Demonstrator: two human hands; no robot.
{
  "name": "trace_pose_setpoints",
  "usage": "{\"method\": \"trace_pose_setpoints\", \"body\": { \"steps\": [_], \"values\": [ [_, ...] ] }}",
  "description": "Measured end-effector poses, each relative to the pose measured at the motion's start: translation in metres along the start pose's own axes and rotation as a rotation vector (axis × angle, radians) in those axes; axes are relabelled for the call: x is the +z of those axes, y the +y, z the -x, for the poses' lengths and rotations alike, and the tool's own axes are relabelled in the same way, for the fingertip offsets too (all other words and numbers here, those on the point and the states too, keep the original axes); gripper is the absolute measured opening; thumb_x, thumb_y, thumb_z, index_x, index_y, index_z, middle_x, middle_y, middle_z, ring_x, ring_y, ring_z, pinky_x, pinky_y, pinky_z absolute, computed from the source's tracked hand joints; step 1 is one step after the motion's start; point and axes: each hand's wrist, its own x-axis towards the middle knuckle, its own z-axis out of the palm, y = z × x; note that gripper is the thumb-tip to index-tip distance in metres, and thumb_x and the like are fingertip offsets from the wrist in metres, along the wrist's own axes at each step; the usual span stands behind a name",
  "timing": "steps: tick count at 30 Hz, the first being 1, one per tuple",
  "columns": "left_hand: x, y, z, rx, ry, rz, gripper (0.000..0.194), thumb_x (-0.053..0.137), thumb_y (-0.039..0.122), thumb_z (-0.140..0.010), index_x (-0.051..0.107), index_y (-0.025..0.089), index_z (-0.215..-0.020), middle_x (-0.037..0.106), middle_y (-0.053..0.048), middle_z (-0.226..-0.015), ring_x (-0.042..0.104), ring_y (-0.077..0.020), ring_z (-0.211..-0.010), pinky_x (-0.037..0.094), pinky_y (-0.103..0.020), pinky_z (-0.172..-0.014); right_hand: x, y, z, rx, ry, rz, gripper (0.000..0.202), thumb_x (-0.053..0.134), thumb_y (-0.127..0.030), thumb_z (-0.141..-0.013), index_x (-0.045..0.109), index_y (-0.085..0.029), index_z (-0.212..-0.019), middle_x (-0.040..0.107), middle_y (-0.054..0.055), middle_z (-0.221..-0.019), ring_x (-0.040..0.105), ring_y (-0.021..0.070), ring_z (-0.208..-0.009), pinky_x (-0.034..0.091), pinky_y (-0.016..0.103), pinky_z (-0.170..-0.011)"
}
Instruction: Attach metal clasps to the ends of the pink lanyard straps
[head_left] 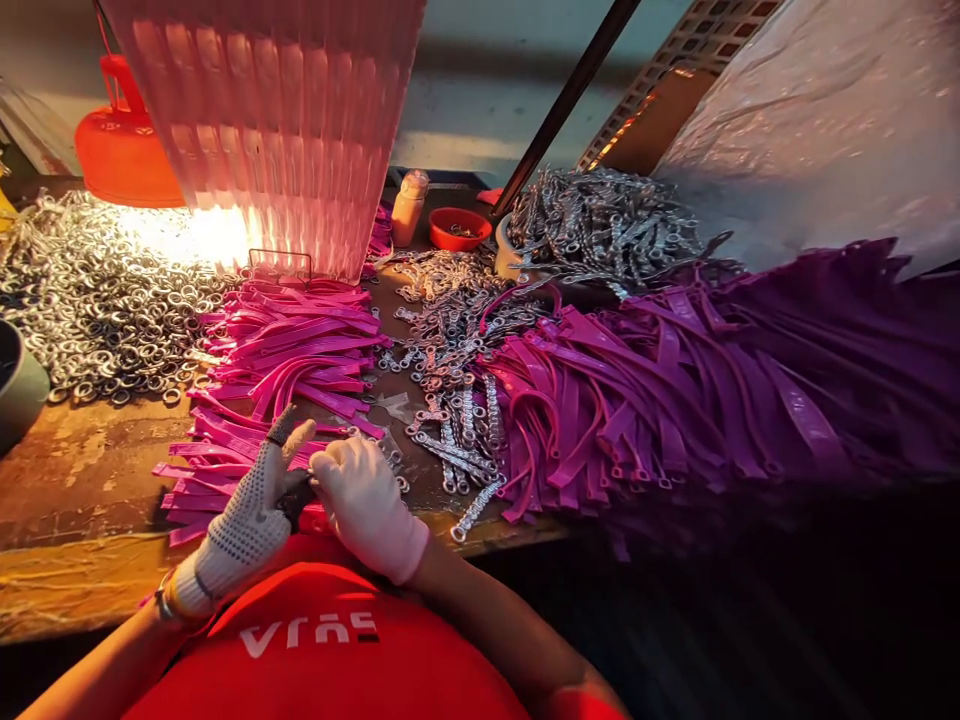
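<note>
My left hand (251,525), in a white knit glove with dark dots and a dark wrap on one fingertip, has its index finger and thumb raised. Its other fingers curl by a small dark object (297,500) at the table's front edge. Against that object my right hand (367,505), in a plain white glove, pinches with thumb and forefinger; what lies in the pinch is too small to make out. Just beyond both hands is a pile of magenta straps (292,345). Short silver chain links with end rings (469,410) lie right of the straps.
Metal rings (112,300) are heaped at left under an orange lamp (124,150), beside a ribbed translucent panel (277,120). Purple straps (675,380) spread along the right. Behind stand a bottle (409,208), a red bowl (459,230) and a heaped tub of metal pieces (607,225).
</note>
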Motion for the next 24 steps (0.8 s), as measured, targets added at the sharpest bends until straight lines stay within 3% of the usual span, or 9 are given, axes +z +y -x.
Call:
{"method": "trace_pose_setpoints", "body": {
  "steps": [3,4,8,11,14,18,20,23,24],
  "values": [
    [0.002,0.001,0.002,-0.005,0.048,0.010,0.083,0.066,0.015,-0.080,0.030,0.025,-0.154,0.066,-0.011,-0.118,0.068,-0.0168,-0.089,0.057,-0.029,-0.078,-0.003,0.004,0.003,0.025,-0.019,-0.003,0.018,0.046,-0.025,-0.102,0.061,-0.018,-0.095,0.064,0.007,-0.085,0.053,0.0212,-0.075,0.036,0.034,-0.068],
    [0.002,0.001,0.002,-0.016,0.050,-0.009,0.079,0.068,0.016,-0.078,0.036,0.022,-0.150,0.068,-0.006,-0.100,0.066,-0.0152,-0.079,0.056,-0.026,-0.071,-0.004,0.006,0.004,0.022,-0.045,-0.050,0.017,0.048,-0.027,-0.102,0.061,-0.019,-0.093,0.064,0.006,-0.084,0.054,0.0201,-0.074,0.036,0.033,-0.067],
    [0.003,0.006,0.004,-0.200,0.006,0.086,0.059,0.073,0.030,-0.080,0.052,0.018,-0.133,0.054,0.006,-0.067,0.042,-0.0070,-0.047,0.032,-0.017,-0.040,-0.009,0.012,0.009,-0.031,-0.107,-0.291,0.024,0.050,-0.026,-0.101,0.059,-0.020,-0.080,0.066,0.000,-0.075,0.054,0.0137,-0.067,0.035,0.028,-0.065],
    [0.007,0.011,0.000,-0.391,0.014,0.277,0.057,0.075,0.036,-0.080,0.053,0.019,-0.130,0.046,0.009,-0.062,0.029,-0.0039,-0.041,0.022,-0.016,-0.035,-0.006,0.011,0.013,-0.021,-0.018,-0.322,0.035,0.045,-0.026,-0.100,0.056,-0.020,-0.068,0.063,-0.001,-0.065,0.051,0.0125,-0.060,0.033,0.029,-0.063],
    [0.013,0.014,-0.006,-0.463,0.024,0.365,0.059,0.077,0.034,-0.078,0.054,0.021,-0.131,0.041,0.010,-0.059,0.025,-0.0032,-0.040,0.020,-0.014,-0.034,-0.002,0.011,0.015,-0.021,0.093,-0.293,0.033,0.044,-0.034,-0.097,0.061,-0.020,-0.072,0.063,0.002,-0.066,0.053,0.0157,-0.062,0.034,0.031,-0.064],
    [0.022,0.013,-0.024,-0.381,0.041,0.350,0.053,0.075,0.037,-0.080,0.056,0.021,-0.126,0.045,0.010,-0.059,0.029,-0.0037,-0.040,0.023,-0.015,-0.036,-0.004,0.018,0.018,0.200,-0.030,-0.585,0.036,0.043,-0.041,-0.102,0.059,-0.020,-0.077,0.062,0.000,-0.067,0.055,0.0144,-0.063,0.037,0.027,-0.061],
    [0.020,0.010,-0.040,-0.332,-0.042,0.256,0.046,0.070,0.039,-0.085,0.057,0.020,-0.125,0.049,0.008,-0.060,0.034,-0.0048,-0.041,0.026,-0.016,-0.038,-0.007,0.026,0.019,0.307,-0.118,-0.719,0.038,0.045,-0.039,-0.103,0.055,-0.021,-0.072,0.060,-0.003,-0.064,0.054,0.0126,-0.060,0.036,0.024,-0.058],
    [0.004,0.002,-0.073,-0.139,-0.129,-0.129,0.032,0.061,0.033,-0.089,0.064,0.017,-0.116,0.060,0.002,-0.070,0.046,-0.0080,-0.047,0.036,-0.020,-0.045,-0.006,0.042,0.016,0.410,-0.015,-0.691,0.038,0.044,-0.039,-0.105,0.057,-0.021,-0.074,0.061,-0.002,-0.066,0.054,0.0132,-0.062,0.038,0.024,-0.060],
    [-0.005,-0.001,-0.085,-0.036,-0.091,-0.313,0.025,0.061,0.028,-0.087,0.068,0.016,-0.107,0.064,-0.001,-0.074,0.051,-0.0099,-0.053,0.041,-0.022,-0.050,-0.003,0.049,0.012,0.429,0.036,-0.651,0.037,0.042,-0.039,-0.106,0.059,-0.021,-0.078,0.062,-0.001,-0.069,0.056,0.0139,-0.064,0.039,0.024,-0.062]
  ]
}}
